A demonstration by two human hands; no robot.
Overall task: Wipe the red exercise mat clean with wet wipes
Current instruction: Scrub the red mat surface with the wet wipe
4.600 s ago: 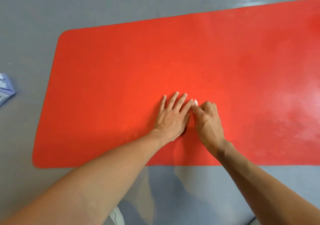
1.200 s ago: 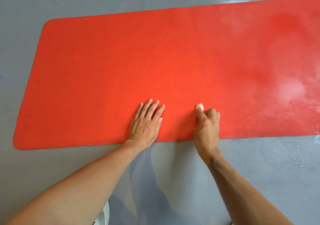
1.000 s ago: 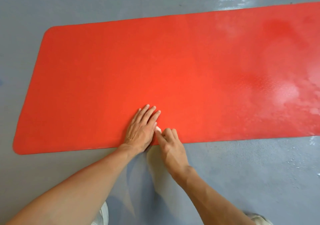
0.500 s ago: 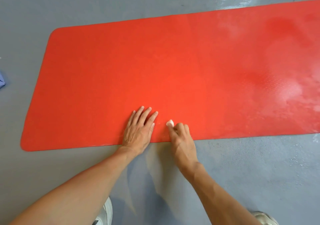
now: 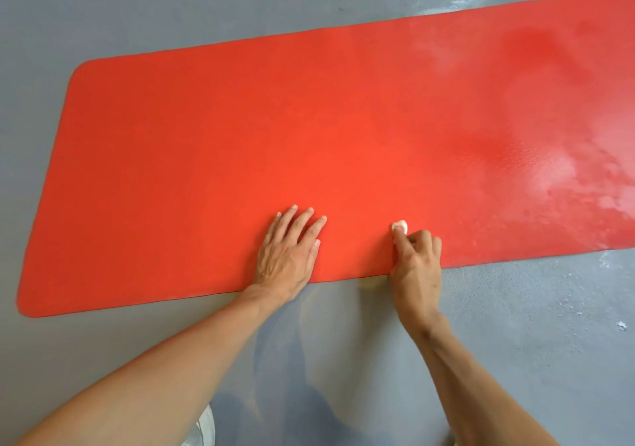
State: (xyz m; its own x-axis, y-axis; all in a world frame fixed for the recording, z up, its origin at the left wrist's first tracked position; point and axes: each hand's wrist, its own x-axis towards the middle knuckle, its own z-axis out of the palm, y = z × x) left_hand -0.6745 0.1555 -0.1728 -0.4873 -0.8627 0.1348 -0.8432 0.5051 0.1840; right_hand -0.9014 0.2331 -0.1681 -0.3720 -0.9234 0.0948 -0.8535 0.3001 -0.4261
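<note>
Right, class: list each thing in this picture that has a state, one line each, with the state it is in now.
Red mat: unrolled flat on the floor, wet sheen at its right end.
Wet wipe: wadded small, pinched and pressed on the mat near its near edge.
Left hand: flat, fingers straight, pressing the mat.
Right hand: fingers curled round the wipe.
Grey floor: wet specks at right.

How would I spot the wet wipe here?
Find the big red exercise mat on the grey floor. Near its front edge, the right hand pinches a small white wad, the wet wipe. It is the only white thing on the mat.
</note>
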